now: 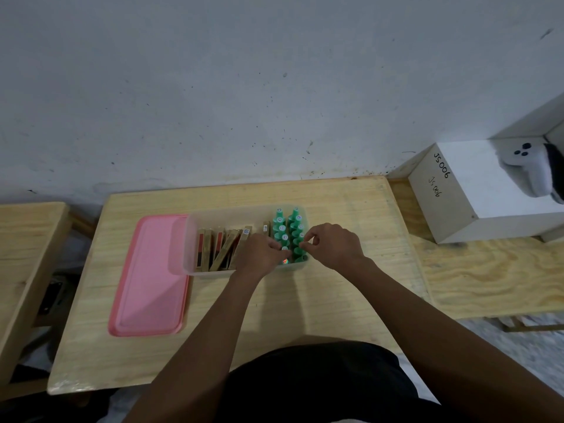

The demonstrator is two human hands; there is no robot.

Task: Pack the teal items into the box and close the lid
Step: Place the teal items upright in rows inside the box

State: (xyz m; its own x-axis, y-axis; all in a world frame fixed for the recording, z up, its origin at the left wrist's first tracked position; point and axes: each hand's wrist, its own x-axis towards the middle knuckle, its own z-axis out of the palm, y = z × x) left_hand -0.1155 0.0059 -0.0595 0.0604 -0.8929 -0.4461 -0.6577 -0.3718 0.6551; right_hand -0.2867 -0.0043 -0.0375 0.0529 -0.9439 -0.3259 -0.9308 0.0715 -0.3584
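From my seat I log: pale grey wall (244,87), scuffed and speckled with dark marks; light wooden table (305,300) against it; second wooden table (24,239) to the left; plywood bench (488,279) on the right carrying a white box (457,190); speckled floor (534,346), dimly lit.

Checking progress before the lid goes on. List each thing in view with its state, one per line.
box: open, on the table, partly filled.
pink lid: off, flat on the table left of the box.
teal items: upright in two rows at the box's right end.
gold cartons: leaning in the box's left part.
left hand: fingers at the near teal items.
right hand: pinching at the right row.
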